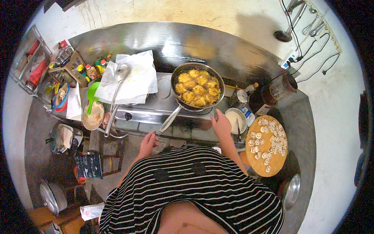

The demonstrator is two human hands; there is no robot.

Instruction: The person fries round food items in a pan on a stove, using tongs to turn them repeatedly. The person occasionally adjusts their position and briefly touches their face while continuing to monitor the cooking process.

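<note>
A frying pan (174, 114) sits on the right burner of a steel gas stove (149, 117). Several golden battered pieces (198, 89) fry in its bubbling oil. My left hand (149, 144) is just off the end of the pan's handle, fingers loosely bent and holding nothing visible. At the stove's front right, my right hand (222, 124) reaches to the edge, where a control knob may be hidden by the fingers. Beside it stands a bowl of pale batter (233, 118) with a dark-handled utensil (238, 130). Sliced lotus root (274, 136) covers part of a round wooden board (254, 158).
White paper sheets (140, 79) cover the left burner, with a long-handled strainer (117, 90) across them. A green ladle (93, 93) rests on a plate (95, 120). Sauce bottles (92, 71) stand behind. A power strip (289, 60) with cables hangs at the right wall.
</note>
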